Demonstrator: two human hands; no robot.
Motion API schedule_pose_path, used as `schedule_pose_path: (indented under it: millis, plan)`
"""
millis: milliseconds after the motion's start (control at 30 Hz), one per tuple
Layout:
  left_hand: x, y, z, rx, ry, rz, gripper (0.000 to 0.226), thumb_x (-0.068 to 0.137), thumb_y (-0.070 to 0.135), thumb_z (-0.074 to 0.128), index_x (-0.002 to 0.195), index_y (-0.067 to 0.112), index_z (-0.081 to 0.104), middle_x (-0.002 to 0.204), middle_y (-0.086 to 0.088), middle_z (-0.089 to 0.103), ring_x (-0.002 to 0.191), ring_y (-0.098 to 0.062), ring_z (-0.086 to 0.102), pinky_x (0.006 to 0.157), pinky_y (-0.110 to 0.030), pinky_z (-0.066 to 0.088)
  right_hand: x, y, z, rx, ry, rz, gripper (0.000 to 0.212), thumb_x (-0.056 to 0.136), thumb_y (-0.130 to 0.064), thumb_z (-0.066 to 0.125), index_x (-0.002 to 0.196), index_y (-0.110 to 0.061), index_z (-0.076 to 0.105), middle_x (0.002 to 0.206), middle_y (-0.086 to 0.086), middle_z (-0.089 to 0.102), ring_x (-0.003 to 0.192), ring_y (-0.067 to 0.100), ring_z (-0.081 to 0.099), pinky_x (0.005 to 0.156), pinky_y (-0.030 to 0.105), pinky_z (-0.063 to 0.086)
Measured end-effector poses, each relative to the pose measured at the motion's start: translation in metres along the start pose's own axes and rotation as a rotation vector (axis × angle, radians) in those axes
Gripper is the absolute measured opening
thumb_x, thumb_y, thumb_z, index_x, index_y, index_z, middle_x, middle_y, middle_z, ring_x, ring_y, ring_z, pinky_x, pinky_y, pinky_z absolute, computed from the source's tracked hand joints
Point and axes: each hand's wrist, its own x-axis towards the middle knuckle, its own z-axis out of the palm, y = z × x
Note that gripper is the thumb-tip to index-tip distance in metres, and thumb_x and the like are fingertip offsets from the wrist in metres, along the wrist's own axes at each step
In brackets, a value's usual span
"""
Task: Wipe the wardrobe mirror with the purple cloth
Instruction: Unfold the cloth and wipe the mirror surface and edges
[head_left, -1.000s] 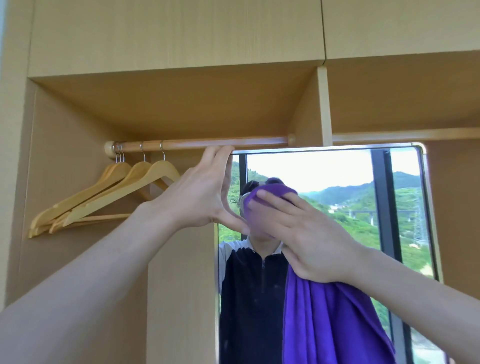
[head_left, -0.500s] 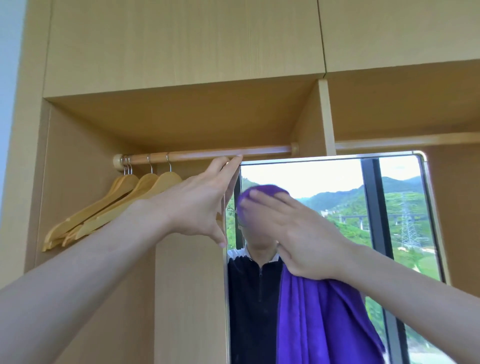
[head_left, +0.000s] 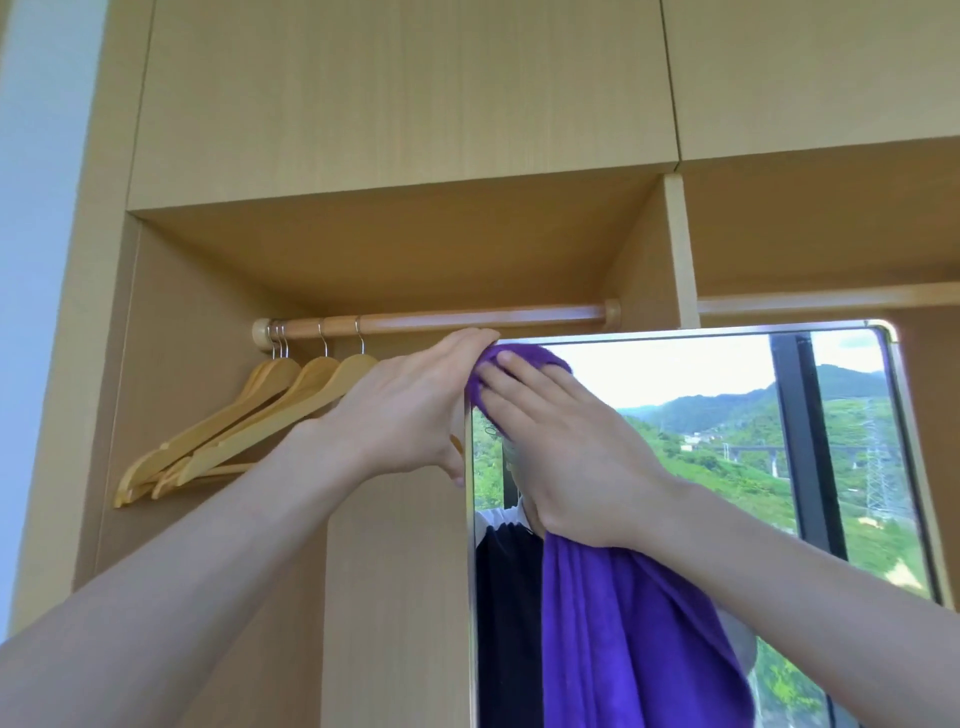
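Pressing the purple cloth (head_left: 524, 358) flat against the glass, the right hand (head_left: 561, 447) lies on the top left corner of the mirror (head_left: 727, 395), its fingers (head_left: 498, 379) straight and spread over the bunched upper part of the fabric. The rest of the cloth hangs down from under the heel of that hand in long folds along the mirror's lower left part.

The left hand (head_left: 410, 410) is at the mirror's left edge, right beside the right hand. Its fingers reach up to the top corner of the frame, touching the cloth there, while the thumb points down along the frame's outer side. Whether those fingers curl over the frame's edge or only rest against it cannot be told.

The mirror has a thin metal frame with rounded corners and stands in front of the light wooden wardrobe (head_left: 395, 104). Its glass reflects green hills, a bright sky, a dark window post and a person's dark top with a white collar.

Behind and left of the hands, a wooden rail (head_left: 467, 318) runs across the open compartment just above the mirror's top. Several wooden hangers (head_left: 249, 410) hang from the rail's left end, close together, their arms slanting down to the left. Closed cupboard doors sit above the compartment.
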Motion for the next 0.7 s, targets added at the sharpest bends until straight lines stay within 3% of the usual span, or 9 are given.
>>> schedule_pose_path:
  millis: [100, 200, 333, 500, 700]
  plan:
    - [0.000, -0.001, 0.000, 0.006, -0.006, -0.014, 0.134, 0.040, 0.042, 0.102, 0.149, 0.029, 0.025, 0.149, 0.012, 0.046, 0.121, -0.025, 0.060, 0.083, -0.041, 0.055, -0.012, 0.000, -0.003, -0.008, -0.060, -0.126, 0.077, 0.074, -0.015, 0.072, 0.148, -0.011, 0.050, 0.161, 0.005, 0.039, 0.152, 0.023, 0.030, 0.125, 0.039, 0.023]
    - [0.001, 0.000, 0.000, 0.004, -0.012, -0.028, 0.134, 0.041, 0.043, 0.101, 0.149, 0.031, 0.022, 0.147, 0.012, 0.047, 0.119, -0.023, 0.059, 0.076, -0.034, 0.048, -0.026, 0.011, -0.003, -0.044, -0.006, -0.166, 0.064, 0.064, -0.008, 0.078, 0.127, -0.007, 0.068, 0.145, 0.010, 0.059, 0.138, 0.029, 0.052, 0.114, 0.046, 0.042]
    - [0.001, 0.001, -0.003, -0.002, -0.013, -0.037, 0.140, 0.042, 0.041, 0.102, 0.155, 0.027, 0.021, 0.156, 0.010, 0.041, 0.130, -0.024, 0.055, 0.080, -0.032, 0.044, -0.009, 0.015, -0.012, -0.039, 0.069, -0.007, 0.071, 0.067, -0.005, 0.069, 0.137, -0.002, 0.059, 0.152, 0.012, 0.051, 0.143, 0.031, 0.045, 0.118, 0.043, 0.032]
    - [0.002, 0.004, -0.003, -0.005, -0.013, -0.044, 0.133, 0.040, 0.035, 0.103, 0.149, 0.026, 0.026, 0.143, 0.009, 0.052, 0.121, -0.026, 0.059, 0.076, -0.038, 0.050, 0.012, 0.000, -0.008, -0.031, -0.007, 0.028, 0.083, 0.075, -0.017, 0.061, 0.154, -0.006, 0.037, 0.165, 0.009, 0.029, 0.155, 0.027, 0.019, 0.126, 0.040, 0.015]
    - [0.002, 0.002, -0.001, -0.007, 0.008, -0.031, 0.128, 0.039, 0.039, 0.102, 0.143, 0.032, 0.028, 0.140, 0.013, 0.052, 0.113, -0.024, 0.061, 0.072, -0.038, 0.049, 0.000, 0.015, -0.014, -0.126, 0.040, 0.064, 0.077, 0.070, -0.013, 0.072, 0.144, -0.004, 0.053, 0.154, 0.011, 0.048, 0.143, 0.031, 0.043, 0.117, 0.045, 0.035]
